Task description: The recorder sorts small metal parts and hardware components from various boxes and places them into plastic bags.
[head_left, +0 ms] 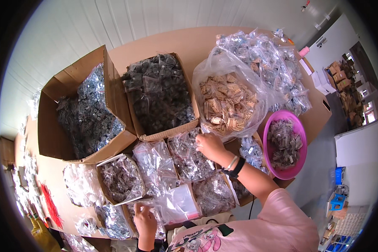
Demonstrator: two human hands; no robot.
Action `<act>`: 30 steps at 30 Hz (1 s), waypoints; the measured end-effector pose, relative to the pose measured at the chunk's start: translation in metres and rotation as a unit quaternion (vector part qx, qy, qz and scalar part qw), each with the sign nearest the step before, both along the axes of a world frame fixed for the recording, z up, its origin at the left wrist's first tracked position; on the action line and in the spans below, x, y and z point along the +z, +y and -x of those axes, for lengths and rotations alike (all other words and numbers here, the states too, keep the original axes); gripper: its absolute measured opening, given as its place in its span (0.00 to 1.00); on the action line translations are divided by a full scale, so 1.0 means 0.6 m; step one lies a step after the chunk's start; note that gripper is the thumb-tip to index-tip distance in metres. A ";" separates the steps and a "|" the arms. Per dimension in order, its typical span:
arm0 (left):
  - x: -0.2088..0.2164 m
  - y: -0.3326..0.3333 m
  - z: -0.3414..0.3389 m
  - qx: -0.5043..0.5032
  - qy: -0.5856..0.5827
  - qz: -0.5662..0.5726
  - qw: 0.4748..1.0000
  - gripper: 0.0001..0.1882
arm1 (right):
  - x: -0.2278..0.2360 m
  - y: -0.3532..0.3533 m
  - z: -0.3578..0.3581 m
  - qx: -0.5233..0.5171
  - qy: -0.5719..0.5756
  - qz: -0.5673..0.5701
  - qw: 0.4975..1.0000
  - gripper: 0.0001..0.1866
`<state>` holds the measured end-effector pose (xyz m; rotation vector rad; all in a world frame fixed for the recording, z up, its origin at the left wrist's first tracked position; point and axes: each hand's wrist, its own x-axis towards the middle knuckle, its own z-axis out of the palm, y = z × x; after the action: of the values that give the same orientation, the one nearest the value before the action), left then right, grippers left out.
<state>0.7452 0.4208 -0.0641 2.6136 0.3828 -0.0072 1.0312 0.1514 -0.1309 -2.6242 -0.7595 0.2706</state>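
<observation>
Hovering over small clear bags (193,164), the right hand (212,147) has curled fingers, and the left hand (145,221) is low near more bags (114,219); I cannot tell if either holds anything. The big boxes (48,134) hold heaps, so lots seems left, but what is done is hard to tell. A brown table (155,40) carries it all, by a pale wall (143,17).

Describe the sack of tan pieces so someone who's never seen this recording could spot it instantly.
On the brown table, find the open cardboard box heaped with dark packets. Immediately right of it, beyond the right hand and left of the pink basin, sits an open clear plastic sack. Its tan, wood-coloured pieces stand out against the mostly grey or clear goods around it.
</observation>
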 end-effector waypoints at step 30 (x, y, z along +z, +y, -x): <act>-0.022 -0.029 0.077 0.050 0.019 0.123 0.991 0.15 | 0.164 0.105 -0.170 -0.091 0.528 -0.404 0.742 0.15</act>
<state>0.6989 0.4037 -0.0774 2.3517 0.4937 -0.0660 1.1329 0.2143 -0.0325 -1.3241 -0.1150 0.9858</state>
